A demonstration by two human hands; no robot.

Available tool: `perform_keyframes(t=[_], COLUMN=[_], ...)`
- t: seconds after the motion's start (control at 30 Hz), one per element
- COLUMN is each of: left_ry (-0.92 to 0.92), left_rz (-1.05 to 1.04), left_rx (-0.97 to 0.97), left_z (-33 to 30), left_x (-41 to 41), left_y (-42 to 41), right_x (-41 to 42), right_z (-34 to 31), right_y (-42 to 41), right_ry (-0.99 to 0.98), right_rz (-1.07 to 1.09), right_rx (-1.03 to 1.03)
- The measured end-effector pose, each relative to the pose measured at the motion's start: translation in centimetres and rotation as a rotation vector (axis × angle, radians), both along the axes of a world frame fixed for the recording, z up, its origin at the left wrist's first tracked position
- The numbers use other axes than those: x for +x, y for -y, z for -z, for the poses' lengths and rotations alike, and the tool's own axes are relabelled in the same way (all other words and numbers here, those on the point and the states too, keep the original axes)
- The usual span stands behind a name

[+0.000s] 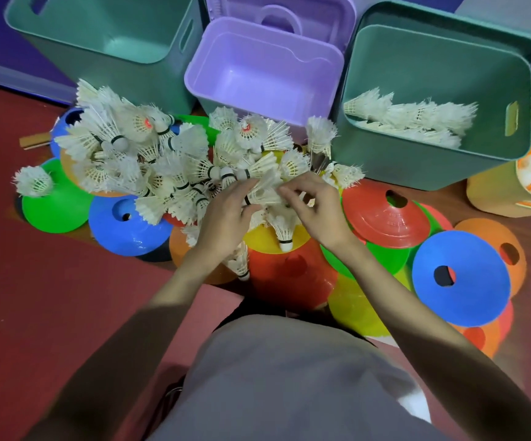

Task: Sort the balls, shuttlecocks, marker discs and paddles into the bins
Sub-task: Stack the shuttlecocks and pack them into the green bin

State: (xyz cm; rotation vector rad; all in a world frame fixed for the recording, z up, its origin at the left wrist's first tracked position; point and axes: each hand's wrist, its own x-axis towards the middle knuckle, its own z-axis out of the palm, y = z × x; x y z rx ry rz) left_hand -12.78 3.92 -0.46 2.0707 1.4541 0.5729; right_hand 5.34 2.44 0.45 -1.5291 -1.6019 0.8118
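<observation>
Both hands pinch, seemingly, white feathered shuttlecocks; next, carry them right into the teal plastic bin.

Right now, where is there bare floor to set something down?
Bare red floor lies left of the blue marker disc and green marker disc. The purple bin holds nothing. Crowded: the shuttlecock pile around the left hand and right hand, and discs right.

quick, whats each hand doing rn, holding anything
Left hand: gripping a shuttlecock from the pile.
Right hand: fingers curled, pinching at the same shuttlecock's feathers.
</observation>
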Motion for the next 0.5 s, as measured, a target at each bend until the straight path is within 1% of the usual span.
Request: perform_keyframes(t=[0.07, 0.13, 0.23, 0.27, 0.33, 0.5], left_ry=[0.031, 0.097, 0.137, 0.152, 0.195, 0.227], left_rz=[-0.037, -0.097, -0.142, -0.147, -0.154, -0.168], left_rx=[-0.008, -0.040, -0.072, -0.075, -0.074, -0.051], left_z=[0.2, 0.4, 0.7, 0.7, 0.6, 0.4], left_x=[-0.5, -1.2, -2.3, -2.5, -2.8, -2.9], left_y=[-0.6, -1.2, -1.7, -1.7, -1.6, -1.8], right_x=[0.1, 0.5, 0.9, 0.9, 0.7, 0.5], right_z=[0.4, 1.5, 2.9, 3.3, 3.6, 2.6], right_y=[-0.4, -1.4, -2.9, -3.2, -3.8, -3.7], right_ry=[0.006, 0.047, 0.260, 0.312, 0.355, 0.418], right_rz=[0.091, 0.189, 0.182, 0.171, 0.174, 0.256], right_rx=[-0.026, -0.104, -0.260, -0.283, -0.267, -0.111])
